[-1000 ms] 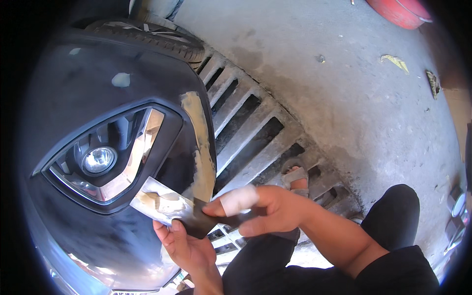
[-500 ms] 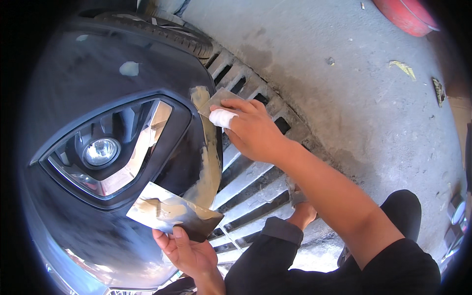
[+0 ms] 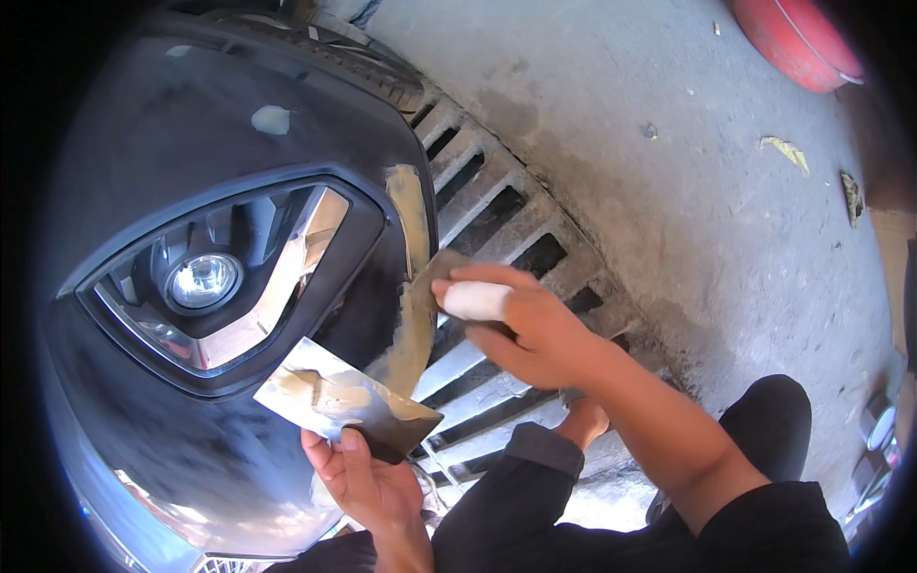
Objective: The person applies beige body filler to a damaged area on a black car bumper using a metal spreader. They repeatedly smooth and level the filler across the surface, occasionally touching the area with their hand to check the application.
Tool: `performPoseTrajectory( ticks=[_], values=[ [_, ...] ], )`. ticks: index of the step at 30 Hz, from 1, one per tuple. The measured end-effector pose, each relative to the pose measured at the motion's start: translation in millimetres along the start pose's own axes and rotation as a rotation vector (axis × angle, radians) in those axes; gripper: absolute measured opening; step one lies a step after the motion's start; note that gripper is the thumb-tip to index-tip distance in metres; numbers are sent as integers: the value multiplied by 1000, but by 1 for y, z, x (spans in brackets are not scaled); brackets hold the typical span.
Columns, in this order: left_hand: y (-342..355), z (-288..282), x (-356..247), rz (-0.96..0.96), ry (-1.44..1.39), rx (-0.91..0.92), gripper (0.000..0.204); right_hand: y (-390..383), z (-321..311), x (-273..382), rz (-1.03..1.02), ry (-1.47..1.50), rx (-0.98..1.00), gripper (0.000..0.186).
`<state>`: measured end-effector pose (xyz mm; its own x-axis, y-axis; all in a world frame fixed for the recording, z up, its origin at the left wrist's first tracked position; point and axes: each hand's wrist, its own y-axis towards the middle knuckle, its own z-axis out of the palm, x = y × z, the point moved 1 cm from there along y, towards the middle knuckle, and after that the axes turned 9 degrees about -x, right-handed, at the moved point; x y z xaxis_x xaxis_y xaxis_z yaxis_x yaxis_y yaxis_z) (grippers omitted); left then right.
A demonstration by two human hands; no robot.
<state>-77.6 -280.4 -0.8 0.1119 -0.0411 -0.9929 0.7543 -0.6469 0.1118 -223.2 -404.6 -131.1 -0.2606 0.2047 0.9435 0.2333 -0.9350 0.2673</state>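
A dark car bumper [image 3: 239,430] fills the left side, with a fog lamp [image 3: 203,282] set in it. Along its right edge runs a strip of beige body filler [image 3: 412,224]. My right hand [image 3: 521,320], white wrapping around one finger, grips a thin flat filler spreader [image 3: 445,272], blurred by motion, at the middle of that strip. Low in front of the bumper, my left hand [image 3: 368,477] pinches the lower edge of a shiny rectangular metal plate [image 3: 382,435], which carries smears of the same beige filler.
A slatted floor grate [image 3: 487,220] runs beside the bumper, below a tyre [image 3: 373,76]. Concrete floor [image 3: 669,191] spreads to the right, with a red basin [image 3: 798,43] at the far right and a dry leaf [image 3: 786,153]. A pale patch [image 3: 270,119] marks the bumper's upper part.
My right hand has moved down along the filler strip with the spreader, toward me. My left hand and the plate have stayed nearly in place. The view has shifted slightly.
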Motion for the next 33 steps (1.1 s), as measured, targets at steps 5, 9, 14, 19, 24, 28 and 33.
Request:
performPoseTrajectory(
  ticks=[5, 9, 14, 19, 24, 28, 33],
  values=[
    [0, 2, 1, 2, -9, -59, 53, -17, -12, 25, 204, 483, 407, 44],
    [1, -1, -4, 22, -84, 26, 46, 3, -12, -2, -55, -325, 184, 36],
    [-3, -7, 0, 34, -39, 5, 56, 39, -11, -24, -562, -637, 256, 28],
    [-3, -11, 2, 43, -73, 36, 54, 58, -11, -23, -729, -665, 375, 22],
    [-2, -13, 3, 55, -53, 39, 52, 59, -5, -25, -739, -681, 398, 20],
    [-1, -14, 3, 55, -67, 49, 51, 48, -6, -24, -661, -687, 404, 25],
    [-1, -14, 4, 52, -88, 64, 52, 50, -8, -27, -588, -710, 302, 34]
  ],
)
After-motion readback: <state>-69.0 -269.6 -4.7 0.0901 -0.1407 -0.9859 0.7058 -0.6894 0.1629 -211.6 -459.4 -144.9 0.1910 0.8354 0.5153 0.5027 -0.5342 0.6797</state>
